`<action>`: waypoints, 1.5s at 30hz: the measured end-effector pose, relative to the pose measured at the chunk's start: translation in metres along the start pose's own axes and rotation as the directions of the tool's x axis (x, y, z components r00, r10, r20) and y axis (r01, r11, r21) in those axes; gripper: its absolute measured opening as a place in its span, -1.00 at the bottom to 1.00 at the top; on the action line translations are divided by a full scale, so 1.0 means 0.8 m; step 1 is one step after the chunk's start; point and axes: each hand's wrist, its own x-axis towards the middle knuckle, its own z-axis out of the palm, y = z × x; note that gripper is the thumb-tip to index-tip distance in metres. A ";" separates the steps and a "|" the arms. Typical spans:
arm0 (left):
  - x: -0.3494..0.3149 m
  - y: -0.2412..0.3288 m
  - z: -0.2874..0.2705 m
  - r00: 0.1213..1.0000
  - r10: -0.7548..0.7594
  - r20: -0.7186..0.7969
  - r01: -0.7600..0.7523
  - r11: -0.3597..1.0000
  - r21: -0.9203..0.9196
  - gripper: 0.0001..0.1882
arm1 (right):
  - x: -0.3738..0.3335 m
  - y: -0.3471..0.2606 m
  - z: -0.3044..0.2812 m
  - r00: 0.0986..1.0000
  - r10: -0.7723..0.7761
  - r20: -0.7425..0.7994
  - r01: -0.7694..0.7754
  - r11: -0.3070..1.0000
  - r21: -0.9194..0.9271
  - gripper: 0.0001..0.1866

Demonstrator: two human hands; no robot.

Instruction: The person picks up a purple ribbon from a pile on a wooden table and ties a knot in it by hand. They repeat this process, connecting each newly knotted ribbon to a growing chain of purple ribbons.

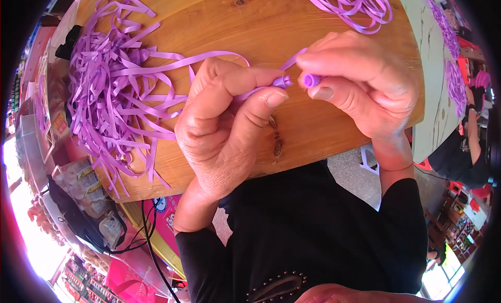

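Observation:
Over the wooden table, my left hand [222,123] pinches a small purple plastic clasp half [282,82] between thumb and forefinger. Prongs show at its tip, and a purple ribbon runs back from it under the fingers. My right hand [373,84] grips a round, hollow purple clasp half [311,80] between thumb and fingers. Its open end is turned toward me. A short stretch of purple ribbon [294,59] comes out by the right fingertips. The two halves are close together but apart.
A tangled heap of purple ribbon lanyards [117,89] covers the left of the wooden table [203,21]. Another looped bundle of ribbons [360,8] lies at the far right. Beyond stands a white table [443,112], with a person in black [462,157] nearby. Black cables [148,240] hang at lower left.

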 end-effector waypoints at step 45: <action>-0.005 -0.017 0.000 0.994 0.087 0.071 -0.091 0.994 0.053 -0.89 | -0.012 0.008 0.018 0.989 0.143 -0.042 -0.140 0.988 0.071 -0.83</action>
